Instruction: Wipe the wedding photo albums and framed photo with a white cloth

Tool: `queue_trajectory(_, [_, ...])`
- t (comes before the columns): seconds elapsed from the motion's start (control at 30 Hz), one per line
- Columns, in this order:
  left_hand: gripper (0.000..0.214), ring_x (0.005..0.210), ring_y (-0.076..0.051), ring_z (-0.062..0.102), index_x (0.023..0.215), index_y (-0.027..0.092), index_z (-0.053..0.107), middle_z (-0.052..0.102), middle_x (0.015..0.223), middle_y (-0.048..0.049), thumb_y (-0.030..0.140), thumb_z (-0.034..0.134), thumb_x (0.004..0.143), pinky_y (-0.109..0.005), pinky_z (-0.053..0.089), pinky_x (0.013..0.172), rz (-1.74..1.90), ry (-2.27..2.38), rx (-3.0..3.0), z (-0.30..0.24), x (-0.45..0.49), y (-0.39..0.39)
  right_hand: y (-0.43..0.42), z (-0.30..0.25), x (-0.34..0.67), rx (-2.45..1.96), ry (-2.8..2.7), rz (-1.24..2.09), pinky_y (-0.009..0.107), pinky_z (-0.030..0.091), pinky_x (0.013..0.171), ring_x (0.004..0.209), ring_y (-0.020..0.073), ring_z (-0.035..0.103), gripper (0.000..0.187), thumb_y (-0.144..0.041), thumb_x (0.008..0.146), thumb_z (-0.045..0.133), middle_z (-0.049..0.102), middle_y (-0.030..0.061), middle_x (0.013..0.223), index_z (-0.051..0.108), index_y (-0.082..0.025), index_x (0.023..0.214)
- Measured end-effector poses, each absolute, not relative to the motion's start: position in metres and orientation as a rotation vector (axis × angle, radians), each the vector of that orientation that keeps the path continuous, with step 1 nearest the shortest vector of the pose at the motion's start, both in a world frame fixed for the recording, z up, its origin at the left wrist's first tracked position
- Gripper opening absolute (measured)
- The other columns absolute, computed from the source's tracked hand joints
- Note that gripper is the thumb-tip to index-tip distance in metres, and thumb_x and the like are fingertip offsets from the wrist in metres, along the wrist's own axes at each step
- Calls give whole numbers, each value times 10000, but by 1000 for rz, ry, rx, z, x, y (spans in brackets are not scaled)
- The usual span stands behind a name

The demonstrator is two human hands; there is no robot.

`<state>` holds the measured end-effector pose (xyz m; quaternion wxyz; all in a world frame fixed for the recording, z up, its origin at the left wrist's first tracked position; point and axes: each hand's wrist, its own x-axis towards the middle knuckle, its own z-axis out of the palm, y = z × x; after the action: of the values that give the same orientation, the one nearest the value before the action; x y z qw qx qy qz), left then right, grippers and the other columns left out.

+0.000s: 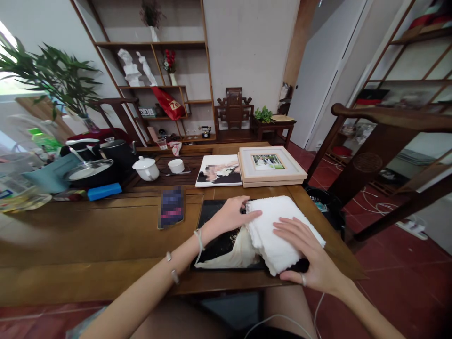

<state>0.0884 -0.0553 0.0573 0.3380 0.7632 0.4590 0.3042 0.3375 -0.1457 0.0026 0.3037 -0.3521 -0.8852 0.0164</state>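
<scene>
A folded white towel (278, 226) with scalloped edges lies over a black tray or mat (212, 209) at the table's near edge. My left hand (231, 216) is at the towel's left corner, thumb on top and fingers bent around the far side. Across the right part of the towel my right hand (307, 254) lies with fingers spread flat, its thumb by the near edge. A cream, thin cloth (236, 254) spreads from under the towel across the black surface. Small pale crumbs or flecks show beside it. What lies beneath the towel is hidden.
Behind the towel are a photo print (219, 170) and stacked wooden frames (271, 165). A dark pixelated object (171, 207) lies left. Farther left stand a white lidded cup (146, 168), a blue box (104, 191) and a black pot (116, 155). A wooden chair (367, 160) borders the right.
</scene>
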Motion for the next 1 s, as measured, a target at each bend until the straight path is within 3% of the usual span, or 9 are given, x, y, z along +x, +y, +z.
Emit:
queue_trajectory(0.1, [347,592,-159,522,683,134,660,589,603,-8,476,639,739,-249,378,569,577,1172,2014,55,104,-40,-149,7,334,-967,-2319,61,570,303,1087,1324,348,388,773,-544,790,677,506,165,1378,389,-187,1413])
queue_trajectory(0.17, [321,584,-143,498,630,144,606,560,587,6,439,622,758,-239,358,542,606,1196,1946,61,110,-37,-151,9,330,-989,-2298,35,575,297,1089,1327,346,384,763,-496,807,677,505,166,1377,363,-180,1427])
queue_trajectory(0.27, [240,558,-124,501,704,152,588,576,608,8,379,617,775,-230,397,530,640,1170,1666,77,117,-42,-155,12,322,-1013,-2247,-14,609,275,1091,1317,361,398,794,-476,797,689,509,169,1372,338,-178,1443])
queue_trajectory(0.4, [222,526,-111,527,767,154,586,584,601,10,369,639,785,-249,472,583,579,1018,1125,89,125,-54,-157,15,312,-993,-2125,-33,606,338,1060,1282,383,440,844,-493,746,728,503,180,1374,364,-168,1435])
queue_trajectory(0.53, [278,572,-136,585,775,138,600,643,658,-30,401,687,746,-329,515,696,443,877,747,78,122,-67,-156,14,312,-982,-1954,-38,558,400,1037,1230,339,511,596,-297,852,631,562,141,1325,428,-209,1406])
queue_trajectory(0.7, [336,746,-191,639,900,137,661,697,832,-79,357,774,673,-374,526,763,580,791,773,58,115,-88,-154,15,326,-811,-1940,156,499,476,985,1165,295,577,368,-151,912,512,660,94,1192,586,-232,1263])
queue_trajectory(0.9, [479,986,-254,650,1053,150,650,683,1117,-132,357,820,656,-374,519,834,674,788,903,59,115,-102,-151,31,349,-770,-2090,389,466,502,969,1175,289,575,341,-321,961,495,642,114,1239,597,-232,1274])
queue_trajectory(1.0, [566,1048,-266,637,1098,145,636,674,1162,-134,247,867,591,-375,504,897,679,745,986,58,116,-106,-151,38,360,-796,-2184,535,459,473,1005,1226,283,535,382,-372,951,516,632,104,1262,579,-245,1305])
